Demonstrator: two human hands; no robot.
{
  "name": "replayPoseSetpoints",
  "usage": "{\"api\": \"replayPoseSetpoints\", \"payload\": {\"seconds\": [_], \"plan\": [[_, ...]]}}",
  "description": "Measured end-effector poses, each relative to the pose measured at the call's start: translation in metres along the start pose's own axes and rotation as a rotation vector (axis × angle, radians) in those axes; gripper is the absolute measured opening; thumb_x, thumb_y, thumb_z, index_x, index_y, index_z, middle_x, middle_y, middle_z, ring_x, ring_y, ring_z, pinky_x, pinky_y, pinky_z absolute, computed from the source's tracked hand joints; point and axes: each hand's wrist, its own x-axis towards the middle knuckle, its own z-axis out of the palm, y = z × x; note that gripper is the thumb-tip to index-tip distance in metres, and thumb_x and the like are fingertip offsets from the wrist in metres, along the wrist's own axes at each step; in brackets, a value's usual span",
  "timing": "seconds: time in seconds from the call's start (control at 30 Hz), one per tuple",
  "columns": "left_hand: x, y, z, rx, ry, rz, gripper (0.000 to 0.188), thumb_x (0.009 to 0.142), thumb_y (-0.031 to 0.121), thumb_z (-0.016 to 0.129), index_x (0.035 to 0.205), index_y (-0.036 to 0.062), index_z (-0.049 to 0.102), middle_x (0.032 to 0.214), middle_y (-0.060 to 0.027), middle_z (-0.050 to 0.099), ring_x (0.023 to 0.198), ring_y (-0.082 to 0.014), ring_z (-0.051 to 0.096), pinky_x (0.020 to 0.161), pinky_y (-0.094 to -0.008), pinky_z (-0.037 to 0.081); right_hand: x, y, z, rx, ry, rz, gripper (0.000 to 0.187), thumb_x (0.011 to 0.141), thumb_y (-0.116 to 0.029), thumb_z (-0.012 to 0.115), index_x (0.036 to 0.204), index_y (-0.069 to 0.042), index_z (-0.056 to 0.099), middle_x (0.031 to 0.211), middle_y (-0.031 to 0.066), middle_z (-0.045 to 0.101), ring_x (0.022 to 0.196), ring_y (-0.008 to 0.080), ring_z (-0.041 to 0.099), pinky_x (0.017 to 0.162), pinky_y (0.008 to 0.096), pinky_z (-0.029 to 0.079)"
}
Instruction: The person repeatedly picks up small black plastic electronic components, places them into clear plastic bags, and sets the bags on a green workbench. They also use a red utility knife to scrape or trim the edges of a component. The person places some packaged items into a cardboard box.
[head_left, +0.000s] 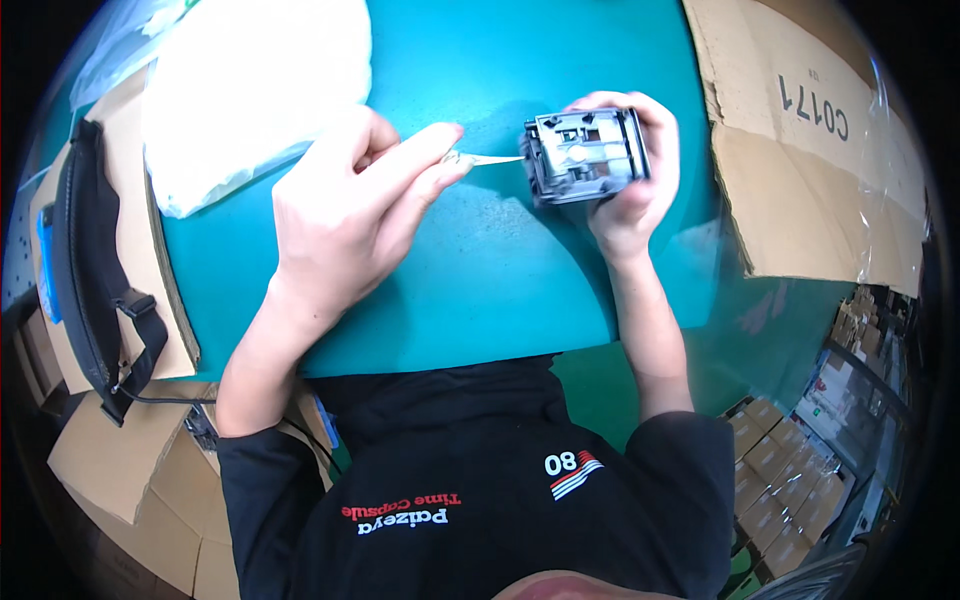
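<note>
My right hand (655, 150) is wrapped round a boxy grey-black plastic housing (580, 158), holding it above the green tabletop. Its open face shows a pale inner panel with slots and small black parts; motion blurs it a little. To its left, my left hand (350, 200) pinches a thin pale strip (492, 160) between thumb and forefinger. The strip narrows to a tip at the housing's left edge; I cannot tell whether it is attached there or only touching.
A white plastic-wrapped bundle (250, 100) lies at the far left of the green table (450, 300). A black strap pouch (85, 260) rests on cardboard at the left edge. At right stands a large carton (810, 170); stacked boxes (785, 470) sit beyond, lower right.
</note>
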Motion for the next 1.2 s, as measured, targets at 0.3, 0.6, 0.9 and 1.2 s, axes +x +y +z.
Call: {"api": "replayPoseSetpoints", "payload": {"seconds": [0.3,0.6,0.9,1.2], "plan": [[-0.002,0.003,0.010,-0.173,-0.099,0.069,0.028,0.086,0.012,0.078,0.112,0.0040,0.076,0.074,-0.0064,0.061,0.061,-0.0171,0.059,0.053,-0.0295,0.045,-0.016,0.012,0.007,0.845,-0.165,0.736,0.107,0.067,-0.091,0.059,0.131,-0.006,0.048,0.119,0.0145,0.061,0.111,0.0276,0.063,0.093,0.0452,0.059],[-0.003,0.005,0.005,-0.153,-0.157,0.135,0.034,0.082,0.016,0.080,0.114,0.0045,0.076,0.069,-0.0059,0.055,0.056,-0.0174,0.055,0.050,-0.0310,0.041,-0.017,0.009,0.011,0.876,-0.199,0.816,0.108,0.066,-0.093,0.054,0.129,-0.006,0.050,0.117,0.0130,0.061,0.110,0.0251,0.063,0.092,0.0444,0.059],[-0.002,0.006,0.003,-0.138,-0.176,0.145,0.033,0.081,0.016,0.081,0.111,0.0050,0.076,0.068,-0.0051,0.051,0.054,-0.0173,0.052,0.048,-0.0313,0.039,-0.017,0.011,0.012,0.885,-0.194,0.841,0.109,0.065,-0.093,0.054,0.128,-0.004,0.050,0.116,0.0132,0.062,0.108,0.0258,0.065,0.091,0.0444,0.060],[0.000,0.010,-0.001,-0.116,-0.204,0.120,0.030,0.080,0.016,0.081,0.109,0.0063,0.076,0.067,-0.0047,0.050,0.053,-0.0180,0.052,0.047,-0.0319,0.039,-0.017,0.008,0.012,0.844,-0.216,0.821,0.108,0.068,-0.093,0.052,0.128,-0.003,0.051,0.112,0.0129,0.063,0.104,0.0253,0.066,0.089,0.0431,0.060]]}}
